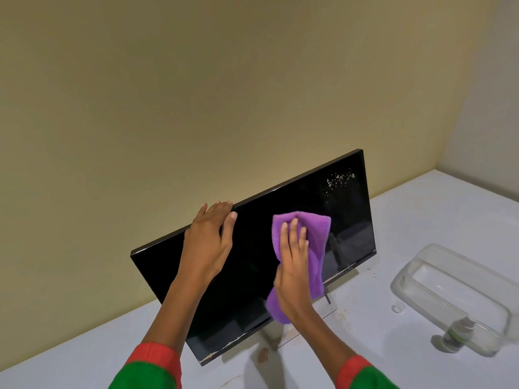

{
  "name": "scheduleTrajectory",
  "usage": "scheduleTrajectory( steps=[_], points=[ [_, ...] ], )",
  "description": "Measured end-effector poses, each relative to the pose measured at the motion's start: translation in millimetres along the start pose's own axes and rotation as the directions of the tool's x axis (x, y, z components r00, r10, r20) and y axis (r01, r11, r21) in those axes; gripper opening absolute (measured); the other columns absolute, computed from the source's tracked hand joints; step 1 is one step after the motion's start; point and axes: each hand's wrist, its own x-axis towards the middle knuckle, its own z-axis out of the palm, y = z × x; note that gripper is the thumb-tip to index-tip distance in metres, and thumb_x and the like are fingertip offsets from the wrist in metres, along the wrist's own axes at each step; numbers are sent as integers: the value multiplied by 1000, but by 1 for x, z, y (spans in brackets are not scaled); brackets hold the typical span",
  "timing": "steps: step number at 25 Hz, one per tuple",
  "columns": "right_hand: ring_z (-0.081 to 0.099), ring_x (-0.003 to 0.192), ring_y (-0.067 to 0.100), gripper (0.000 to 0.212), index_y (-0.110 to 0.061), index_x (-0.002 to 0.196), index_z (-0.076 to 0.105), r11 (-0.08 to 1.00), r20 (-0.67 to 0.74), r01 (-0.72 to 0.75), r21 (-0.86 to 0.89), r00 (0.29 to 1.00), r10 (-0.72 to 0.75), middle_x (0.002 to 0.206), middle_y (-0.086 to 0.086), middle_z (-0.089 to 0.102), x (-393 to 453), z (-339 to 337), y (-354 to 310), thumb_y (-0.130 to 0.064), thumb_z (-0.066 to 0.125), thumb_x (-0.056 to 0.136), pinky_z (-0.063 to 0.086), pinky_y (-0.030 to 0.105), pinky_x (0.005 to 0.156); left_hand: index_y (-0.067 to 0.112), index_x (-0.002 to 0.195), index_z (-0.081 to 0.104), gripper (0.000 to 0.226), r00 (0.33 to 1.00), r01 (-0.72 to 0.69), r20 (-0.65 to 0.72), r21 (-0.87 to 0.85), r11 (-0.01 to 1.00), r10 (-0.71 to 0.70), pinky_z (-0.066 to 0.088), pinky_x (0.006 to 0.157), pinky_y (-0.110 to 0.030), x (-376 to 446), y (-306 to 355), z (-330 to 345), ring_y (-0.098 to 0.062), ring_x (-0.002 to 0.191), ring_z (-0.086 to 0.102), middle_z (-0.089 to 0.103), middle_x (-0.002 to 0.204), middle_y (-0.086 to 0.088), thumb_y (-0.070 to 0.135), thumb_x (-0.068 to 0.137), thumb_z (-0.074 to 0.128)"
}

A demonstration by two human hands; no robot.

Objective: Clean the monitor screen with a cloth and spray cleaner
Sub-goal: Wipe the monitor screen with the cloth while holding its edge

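Note:
A black monitor (247, 265) stands tilted on a pale table (421, 220), its screen dark. White spray droplets (338, 178) speckle the screen's upper right corner. My left hand (209, 237) grips the monitor's top edge, fingers over the back and thumb on the front. My right hand (293, 265) presses a purple cloth (311, 240) flat against the middle of the screen with straight fingers. The cloth hangs down below my palm. A small spray bottle (456, 331) stands inside a clear container at the right.
A clear plastic container (438, 279) sits on the table right of the monitor. The monitor's stand base (303, 324) shows below the screen. A beige wall (196, 94) rises close behind, with a corner at the right.

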Motion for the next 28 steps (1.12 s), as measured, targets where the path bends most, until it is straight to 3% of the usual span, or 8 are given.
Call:
scheduleTrajectory(
  steps=[4,6,11,13,16,21,24,28],
  points=[
    [1,147,28,96,-17,149,0,993,19,117,-8,993,-117,159,2,2,58,-20,8,17,49,74,12,47,119,16,127,54,35,999,-32,-3,-27,999,32,11,109,-20,2,0,0,5,118,23,53,135,-5,28,97,40],
    [-1,147,26,96,-19,150,0,994,7,107,-38,994,-107,159,-1,-1,80,-32,25,18,46,74,8,46,120,15,126,54,35,999,-36,-3,-38,999,36,10,110,-20,3,0,1,5,119,24,54,134,-5,27,96,41],
    [0,148,25,80,-14,149,0,968,-62,-236,81,968,241,160,5,2,80,-41,65,14,38,85,10,46,121,17,125,55,34,999,-44,-19,-67,997,43,12,110,-22,2,-2,1,5,121,24,54,134,-5,26,95,43],
    [2,148,27,76,-13,148,-6,958,-59,-279,66,957,283,160,9,1,57,-32,64,9,40,90,13,47,120,17,125,55,33,999,-33,-23,-72,997,31,12,110,-22,1,-1,1,5,120,22,54,134,-5,26,95,43],
    [-1,148,26,80,-17,146,-11,982,-34,-190,5,981,190,160,7,-3,33,-21,44,6,42,90,12,44,121,18,125,56,33,999,-21,-28,-86,996,18,14,109,-23,0,-1,0,5,120,20,54,134,-4,26,95,44],
    [-6,147,22,85,-15,150,0,991,-32,-75,111,996,79,161,5,-2,90,-43,32,13,39,81,0,34,120,19,123,57,32,999,-8,-44,-108,994,3,16,110,-27,1,1,1,3,121,20,55,133,-5,25,94,46],
    [-2,148,26,80,-10,151,4,960,-78,-235,151,965,249,161,7,0,130,-59,54,16,35,81,5,39,118,19,124,57,32,999,0,-33,-99,995,-3,19,112,-33,1,1,0,1,122,19,54,134,-5,24,94,47],
    [1,148,31,72,-8,151,1,827,-51,-533,179,834,549,161,8,-3,121,-58,81,14,32,89,16,45,119,18,123,58,32,998,-22,-58,-107,994,16,20,111,-32,0,2,0,2,121,21,56,132,-4,23,93,48]
  ],
)
